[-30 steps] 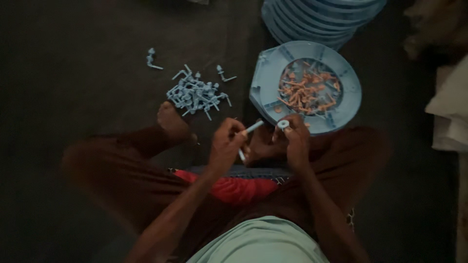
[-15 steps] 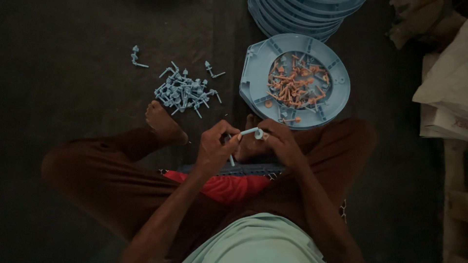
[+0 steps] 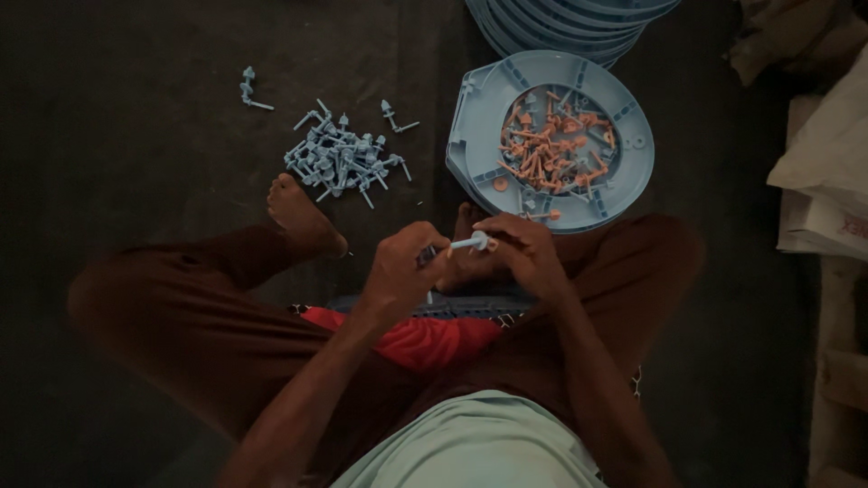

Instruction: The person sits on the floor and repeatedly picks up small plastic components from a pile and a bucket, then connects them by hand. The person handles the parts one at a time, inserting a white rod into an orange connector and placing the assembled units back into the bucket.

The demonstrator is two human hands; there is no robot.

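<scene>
We sat cross-legged on a dark floor and held one small blue plastic pin (image 3: 468, 242) between both hands, just above our lap and just below the round tray. Our left hand (image 3: 404, 273) was closed around the pin's near end; our right hand (image 3: 524, 248) pinched its far tip, where a small orange piece showed between the fingertips. Whether that piece was already seated on the pin we could not tell. We judged the pin very light, stiff, smooth and somewhat slippery, easy to drop and best taken by its shaft with the tip left free. Item: a loose heap of blue pins (image 3: 342, 158) on the floor ahead of our left foot (image 3: 303, 217), with one stray pin (image 3: 249, 89) well apart to the left and another (image 3: 396, 117) just beside the heap. Item: a round blue plastic tray (image 3: 479, 136), ribbed, holding a scatter of orange pieces (image 3: 556, 145) in its middle well. Item: a stack of like blue trays (image 3: 570, 23) at the upper edge, just behind the first. Item: a pale sack (image 3: 827, 154) at the right edge, resting over a flat white package with red printing at its corner; the packaging beyond was too dim to make out.
</scene>
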